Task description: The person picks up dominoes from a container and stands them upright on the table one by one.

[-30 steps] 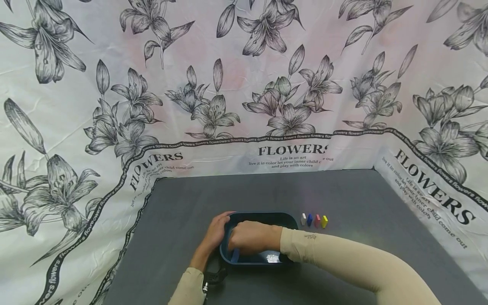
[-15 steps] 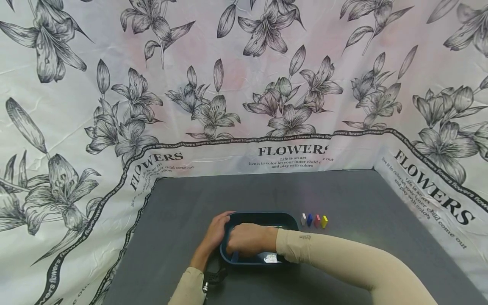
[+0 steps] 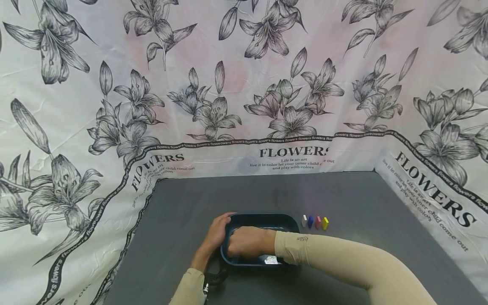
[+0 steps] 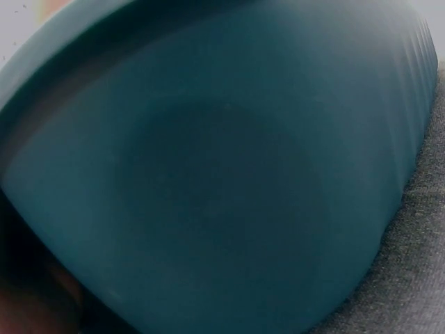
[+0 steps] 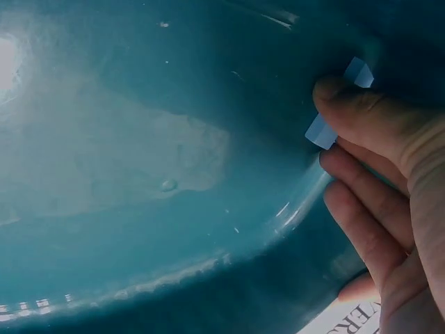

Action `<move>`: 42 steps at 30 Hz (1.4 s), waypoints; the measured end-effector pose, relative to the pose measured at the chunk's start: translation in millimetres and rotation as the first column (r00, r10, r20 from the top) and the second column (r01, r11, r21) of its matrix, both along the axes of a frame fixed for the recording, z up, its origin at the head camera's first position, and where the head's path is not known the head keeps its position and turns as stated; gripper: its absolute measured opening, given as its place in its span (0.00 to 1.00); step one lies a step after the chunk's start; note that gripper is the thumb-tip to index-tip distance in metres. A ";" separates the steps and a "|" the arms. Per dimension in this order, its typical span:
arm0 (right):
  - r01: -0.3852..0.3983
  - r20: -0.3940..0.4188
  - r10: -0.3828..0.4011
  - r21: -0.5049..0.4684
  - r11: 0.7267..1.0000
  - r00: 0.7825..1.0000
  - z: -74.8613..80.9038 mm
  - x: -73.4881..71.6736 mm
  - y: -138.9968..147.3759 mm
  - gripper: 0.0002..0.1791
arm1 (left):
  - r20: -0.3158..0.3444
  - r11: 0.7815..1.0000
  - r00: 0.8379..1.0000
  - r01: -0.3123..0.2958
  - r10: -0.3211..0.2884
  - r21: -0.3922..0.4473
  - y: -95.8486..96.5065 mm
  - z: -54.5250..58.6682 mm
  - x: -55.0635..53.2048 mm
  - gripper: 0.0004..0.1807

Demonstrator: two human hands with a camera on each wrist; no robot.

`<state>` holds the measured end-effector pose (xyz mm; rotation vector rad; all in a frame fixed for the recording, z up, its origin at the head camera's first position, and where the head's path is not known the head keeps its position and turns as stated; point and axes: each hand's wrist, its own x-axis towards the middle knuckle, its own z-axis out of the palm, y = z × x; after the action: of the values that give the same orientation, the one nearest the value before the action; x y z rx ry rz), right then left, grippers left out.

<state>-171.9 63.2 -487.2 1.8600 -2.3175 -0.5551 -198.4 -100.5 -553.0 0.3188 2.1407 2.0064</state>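
A dark teal plastic basin (image 3: 267, 218) with rounded corners stands on the grey table. My left hand (image 3: 217, 231) grips its left rim; the left wrist view is filled by the basin's outer wall (image 4: 222, 195), with a blurred bit of hand in the lower left corner. My right hand (image 3: 251, 242) reaches down inside the basin at its left end. In the right wrist view the thumb and fingers pinch a small pale bluish-white block (image 5: 322, 132), both ends showing past the thumb. The head view hides this block behind the hand.
To the right of the basin, small blocks stand in a row: white (image 3: 304, 220), blue (image 3: 310, 221), red (image 3: 318, 222) and yellow (image 3: 325, 223). A flower-printed cloth (image 3: 228, 106) rises around the grey table (image 3: 343, 190). A bright reflection (image 3: 271, 259) lies on the basin floor.
My right hand has shifted slightly left and toward me inside the basin. A pale blue strip that showed below it is now hidden. The left hand stays on the rim.
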 end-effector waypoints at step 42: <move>0.057 0.123 -0.053 -0.030 0.998 0.991 25.5 -7.6 12.7 0.15 | -0.097 0.997 0.994 0.034 -0.040 -0.065 -6.3 -6.4 -5.1 0.27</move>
<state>-179.5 76.0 -461.7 1.8702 -2.4456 -0.4167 -203.5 -106.9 -559.4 0.4529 2.2339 1.9360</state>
